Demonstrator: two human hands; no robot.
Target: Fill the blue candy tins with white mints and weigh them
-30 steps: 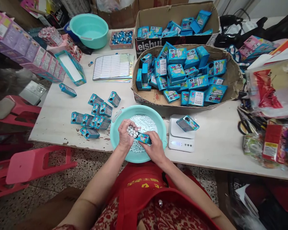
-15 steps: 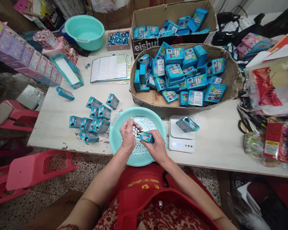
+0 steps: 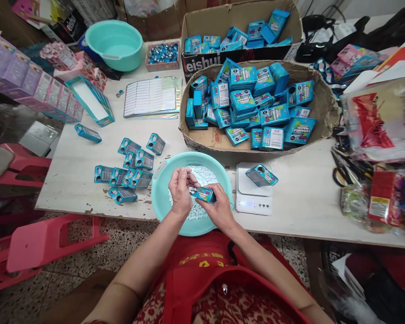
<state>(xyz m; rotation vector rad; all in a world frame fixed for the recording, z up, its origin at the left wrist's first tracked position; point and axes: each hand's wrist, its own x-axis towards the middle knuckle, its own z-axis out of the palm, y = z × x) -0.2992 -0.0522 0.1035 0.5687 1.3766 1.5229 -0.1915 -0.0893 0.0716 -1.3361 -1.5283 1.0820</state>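
Above the turquoise basin (image 3: 159, 213), my left hand (image 3: 180, 192) is cupped with a few white candies (image 3: 192, 190) at its fingers. These lie against the end of a small blue candy box (image 3: 204, 195), which my right hand (image 3: 220, 208) grips between thumb and fingers. Loose white candies (image 3: 204, 173) cover the bottom of the basin. Right of it, a white digital scale (image 3: 254, 206) carries another blue box (image 3: 262, 175) with a round hole in its end. Several more holed boxes (image 3: 144, 159) lie left of the basin.
A cut-down carton (image 3: 202, 137) full of blue boxes sits behind the basin, with a second carton (image 3: 243, 56) beyond. Sticker sheets (image 3: 151, 96), an upright display box (image 3: 91, 101) and another turquoise basin (image 3: 114, 40) occupy the back left. Scissors (image 3: 342, 173) lie at right.
Fewer white candies show in my left hand, and its fingers have closed in towards the box's end. My right hand keeps its hold on the box. The view has shifted slightly.
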